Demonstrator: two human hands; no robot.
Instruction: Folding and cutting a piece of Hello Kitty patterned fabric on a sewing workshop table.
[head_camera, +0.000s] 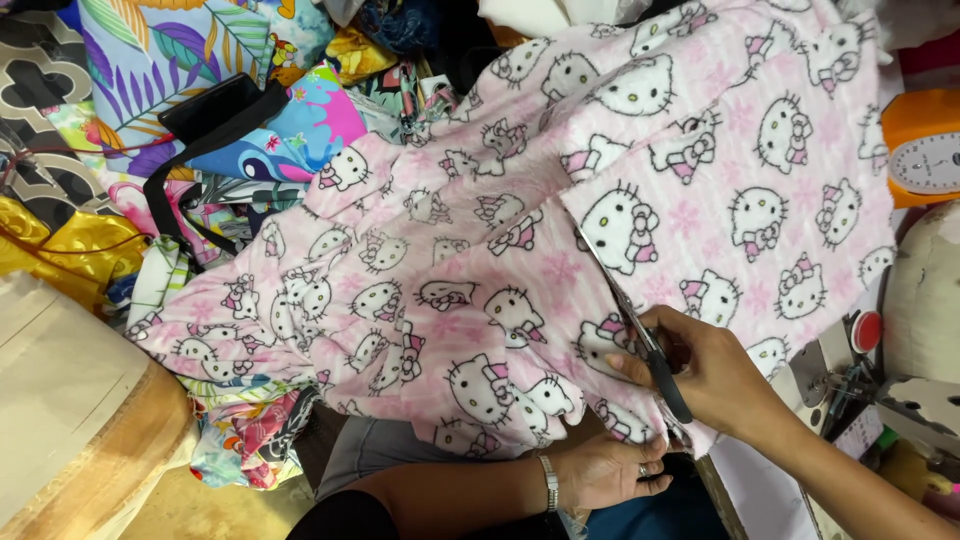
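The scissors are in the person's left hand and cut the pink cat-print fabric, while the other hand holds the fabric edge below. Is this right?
Not quite: the head view shows the scissors in the right hand, not the left. The rest holds: they cut the pink cat-print fabric, while the left hand, which wears a wristwatch, holds the fabric edge below.

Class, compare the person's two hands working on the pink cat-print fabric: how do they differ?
The right hand holds black-handled scissors cutting into the pink fabric; the left hand holds no tool and grips the fabric's lower edge. The left wears a wristwatch and ring; the right wrist is bare. Both touch the fabric.
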